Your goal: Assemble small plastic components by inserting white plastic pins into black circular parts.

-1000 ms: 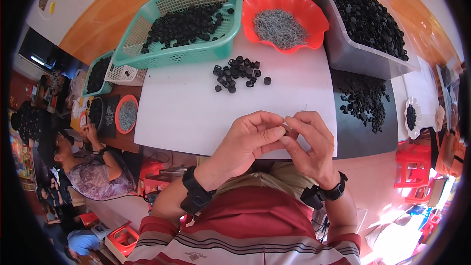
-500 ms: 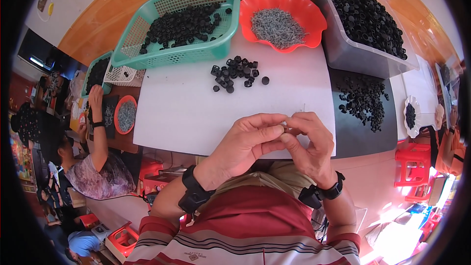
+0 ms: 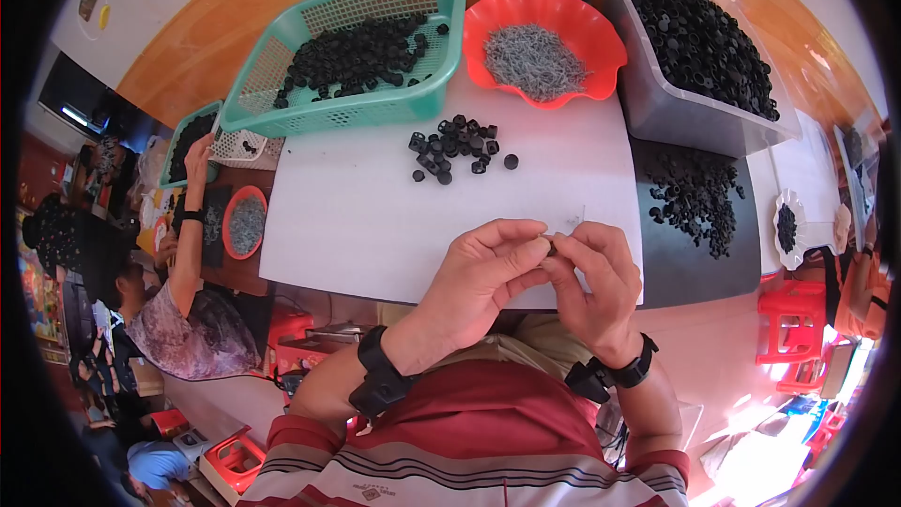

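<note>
Both hands meet over the front of a white sheet (image 3: pixel 366 216), with their fingertips pressed together. My left hand (image 3: pixel 474 277) pinches a small dark part (image 3: pixel 552 248), mostly hidden by the fingers. The thumb and fingers of my right hand (image 3: pixel 598 284) close on the same part from the other side. A few thin grey screws (image 3: pixel 575 220) show just beyond the right fingers. Farther off on the sheet lies a loose cluster of small black plastic pieces (image 3: pixel 457 145), some like round caps, some like open cages.
A green basket (image 3: pixel 338 115) of black pieces, a red scalloped bowl (image 3: pixel 608 56) of grey screws and a clear bin (image 3: pixel 685 122) of black caps line the back. More small black parts (image 3: pixel 699 202) lie on a dark mat at right. A co-worker's hand (image 3: pixel 197 161) reaches at left.
Both hands stay together at the same spot, with the fingers slightly shifted around the small part. The view has tilted a little. At left, the co-worker's hand has moved slightly.
</note>
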`<state>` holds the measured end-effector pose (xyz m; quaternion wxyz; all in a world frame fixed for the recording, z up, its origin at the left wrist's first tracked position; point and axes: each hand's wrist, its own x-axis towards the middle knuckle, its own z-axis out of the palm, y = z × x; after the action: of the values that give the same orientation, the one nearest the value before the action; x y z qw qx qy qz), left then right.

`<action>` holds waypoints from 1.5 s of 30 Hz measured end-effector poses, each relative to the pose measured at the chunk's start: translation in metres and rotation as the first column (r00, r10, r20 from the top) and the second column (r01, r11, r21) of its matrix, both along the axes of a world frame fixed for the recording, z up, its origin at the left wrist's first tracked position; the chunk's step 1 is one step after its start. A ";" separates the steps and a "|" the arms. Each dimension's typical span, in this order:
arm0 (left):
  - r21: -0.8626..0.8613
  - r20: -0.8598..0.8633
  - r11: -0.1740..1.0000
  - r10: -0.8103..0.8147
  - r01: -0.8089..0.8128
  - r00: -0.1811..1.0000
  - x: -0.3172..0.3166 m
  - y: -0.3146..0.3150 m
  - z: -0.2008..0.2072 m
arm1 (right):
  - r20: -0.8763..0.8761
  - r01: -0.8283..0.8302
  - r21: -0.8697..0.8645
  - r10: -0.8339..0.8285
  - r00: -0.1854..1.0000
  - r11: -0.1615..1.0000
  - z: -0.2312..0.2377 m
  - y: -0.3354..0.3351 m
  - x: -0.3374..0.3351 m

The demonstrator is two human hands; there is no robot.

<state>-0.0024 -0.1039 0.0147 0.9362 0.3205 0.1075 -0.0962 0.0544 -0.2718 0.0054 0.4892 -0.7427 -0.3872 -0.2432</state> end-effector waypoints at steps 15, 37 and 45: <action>0.660 0.568 -0.507 -0.145 -0.554 0.810 0.051 0.044 -0.005 | 0.031 0.023 -0.004 -0.023 0.999 1.000 0.006 -0.010 0.002; 0.776 0.312 0.585 -0.029 -0.237 0.950 0.028 0.032 -0.005 | -0.158 -0.055 0.095 0.069 0.985 0.994 0.004 -0.005 0.003; 0.561 0.173 0.827 -0.064 -0.045 0.983 0.024 0.035 -0.001 | -0.180 -0.066 0.067 0.078 0.981 0.996 0.004 -0.006 0.003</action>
<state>0.0213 -0.0687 0.0132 0.8057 0.5897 0.0421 -0.0350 0.0569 -0.2780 0.0092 0.5533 -0.7323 -0.3599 -0.1678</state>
